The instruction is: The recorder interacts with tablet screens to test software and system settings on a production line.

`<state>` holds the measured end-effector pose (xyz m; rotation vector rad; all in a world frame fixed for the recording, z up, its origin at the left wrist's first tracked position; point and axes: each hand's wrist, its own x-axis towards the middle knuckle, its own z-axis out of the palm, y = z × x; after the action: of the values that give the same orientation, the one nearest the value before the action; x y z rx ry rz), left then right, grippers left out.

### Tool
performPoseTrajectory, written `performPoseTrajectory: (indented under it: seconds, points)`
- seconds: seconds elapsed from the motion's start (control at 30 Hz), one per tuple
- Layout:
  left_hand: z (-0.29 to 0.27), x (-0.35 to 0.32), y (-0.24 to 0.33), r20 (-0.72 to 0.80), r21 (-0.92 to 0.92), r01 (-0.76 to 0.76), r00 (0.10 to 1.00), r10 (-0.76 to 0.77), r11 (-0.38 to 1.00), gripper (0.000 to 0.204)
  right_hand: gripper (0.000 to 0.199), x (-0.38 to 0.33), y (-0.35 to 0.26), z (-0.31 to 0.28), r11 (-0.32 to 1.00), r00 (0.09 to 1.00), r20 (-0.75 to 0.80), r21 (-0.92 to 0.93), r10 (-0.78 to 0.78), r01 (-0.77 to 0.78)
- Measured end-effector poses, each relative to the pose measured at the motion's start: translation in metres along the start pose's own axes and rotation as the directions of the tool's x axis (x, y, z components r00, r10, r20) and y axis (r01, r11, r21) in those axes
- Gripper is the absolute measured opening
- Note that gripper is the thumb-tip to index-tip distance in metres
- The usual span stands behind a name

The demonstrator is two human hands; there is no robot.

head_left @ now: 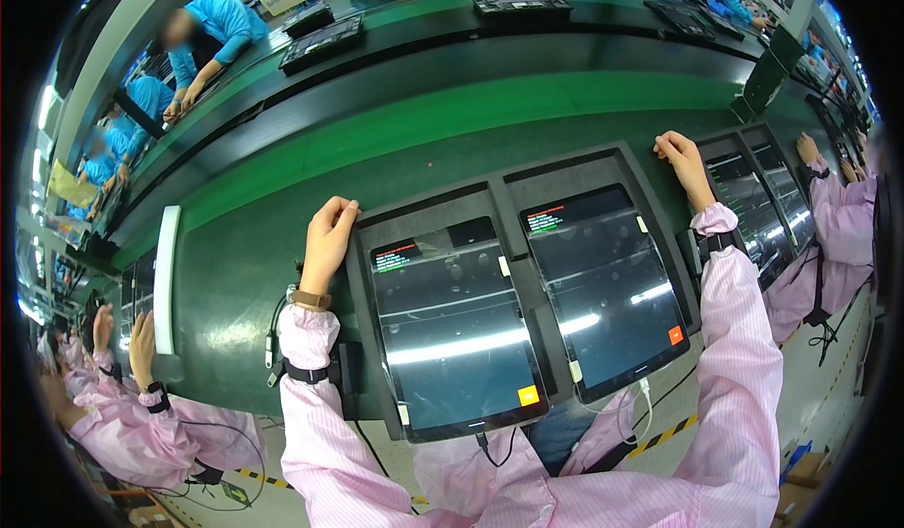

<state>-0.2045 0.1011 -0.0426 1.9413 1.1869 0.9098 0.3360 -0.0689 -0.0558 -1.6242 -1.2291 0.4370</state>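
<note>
A black foam tray [502, 198] lies before me with two compartments. In each one rests a tablet, the left tablet [452, 311] and the right tablet [603, 274], both lit with dark screens, small lines of text and an orange square in a lower corner. A dark cable [483, 441] reaches the left tablet's lower edge, a white cable [645, 391] the right one's. My left hand [330, 241] is closed with curled fingers at the tray's upper left corner. Beyond the tray's upper right side, my right hand [686, 162] is loosely closed. Nothing shows in either hand.
A long white bar [167, 278] stands on the green table [235, 283] at left. Co-workers in pink sit on both sides, the right one beside another tray of tablets [753, 198]. Across runs a dark conveyor [395, 66] carrying black trays; workers in blue sit behind it.
</note>
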Motion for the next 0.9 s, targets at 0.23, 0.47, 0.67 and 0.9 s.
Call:
performPoseTrajectory:
  seconds: [0.23,0.47,0.67,0.9]
  points:
    - [-0.003,-0.001,-0.001,0.007,0.012,0.033,0.999,-0.033,0.999,0.025,0.021,0.003,0.007,0.003,1.0,1.0,0.012,0.025,0.005,-0.005]
    - [-0.017,-0.02,0.046,-0.147,0.07,-0.165,0.974,0.174,0.984,0.014,0.019,-0.006,0.011,-0.012,0.999,0.999,-0.013,-0.019,0.034,-0.034]
    - [-0.038,-0.198,0.159,-0.111,0.348,-0.317,0.92,0.375,0.882,0.031,0.016,-0.13,-0.127,-0.032,0.927,0.971,-0.154,-0.355,-0.185,0.121]
    - [0.054,-0.291,0.164,0.134,0.406,0.04,0.986,-0.102,0.913,0.02,0.036,-0.291,-0.165,0.015,0.936,0.99,0.142,-0.35,0.025,0.026]
